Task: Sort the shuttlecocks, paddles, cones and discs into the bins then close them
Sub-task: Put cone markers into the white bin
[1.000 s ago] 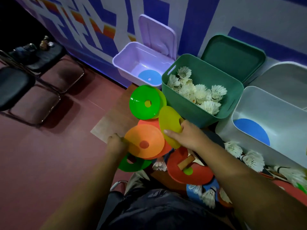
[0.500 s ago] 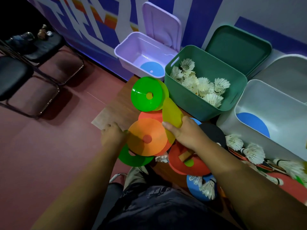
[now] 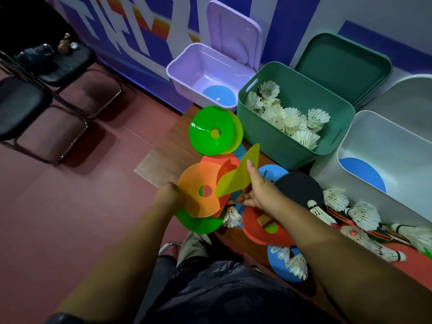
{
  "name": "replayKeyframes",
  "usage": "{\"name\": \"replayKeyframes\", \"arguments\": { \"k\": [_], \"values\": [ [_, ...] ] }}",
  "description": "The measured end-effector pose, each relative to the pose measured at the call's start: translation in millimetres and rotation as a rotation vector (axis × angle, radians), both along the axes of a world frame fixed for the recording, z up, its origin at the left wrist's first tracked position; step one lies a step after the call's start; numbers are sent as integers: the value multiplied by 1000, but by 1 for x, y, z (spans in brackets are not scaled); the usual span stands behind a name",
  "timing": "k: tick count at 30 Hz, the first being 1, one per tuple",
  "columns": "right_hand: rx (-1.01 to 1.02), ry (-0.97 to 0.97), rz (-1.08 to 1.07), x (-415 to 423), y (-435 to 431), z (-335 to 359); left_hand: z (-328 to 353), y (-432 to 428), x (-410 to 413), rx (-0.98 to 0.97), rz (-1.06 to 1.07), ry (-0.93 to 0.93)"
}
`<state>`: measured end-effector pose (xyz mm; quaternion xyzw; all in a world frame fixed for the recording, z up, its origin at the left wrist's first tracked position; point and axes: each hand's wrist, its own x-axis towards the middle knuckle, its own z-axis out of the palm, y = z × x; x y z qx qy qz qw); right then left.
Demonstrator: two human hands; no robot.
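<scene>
Left hand (image 3: 167, 195), right hand (image 3: 261, 192): pinch grips.

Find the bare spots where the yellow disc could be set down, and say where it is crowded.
Bare wood shows on the table left of the green cone, near the lilac bin. The white bin has bare floor beside its blue disc. Crowded: shuttlecocks and paddles right of the right hand.

You have no legible text, label, brand or number in this view. The wall (image 3: 131, 31) carries large white strokes on blue, cut off by the frame edge and not readable as characters. One blue disc (image 3: 273, 170) bears a small dark print, too small to make out.
</scene>
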<state>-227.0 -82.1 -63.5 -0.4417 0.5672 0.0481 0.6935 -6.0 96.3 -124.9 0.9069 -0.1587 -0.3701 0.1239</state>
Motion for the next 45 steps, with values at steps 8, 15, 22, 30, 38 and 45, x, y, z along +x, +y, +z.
{"name": "replayKeyframes", "arguments": {
  "k": [8,15,22,30,38,45],
  "values": [
    [-26,-37,-283,-27,-5,13,4,10,0,-192,231,217],
    [-116,17,-297,-43,-22,20,14,10,5,-357,343,237],
    [-122,128,-11,-30,-20,28,32,-1,14,-428,376,301],
    [-155,45,-139,-34,-20,26,48,-7,24,-454,320,344],
    [-88,-137,-131,-46,-32,33,63,-18,18,-561,219,490],
    [-230,-48,-48,-44,-39,58,76,-67,-11,-603,194,678]
  ]
}}
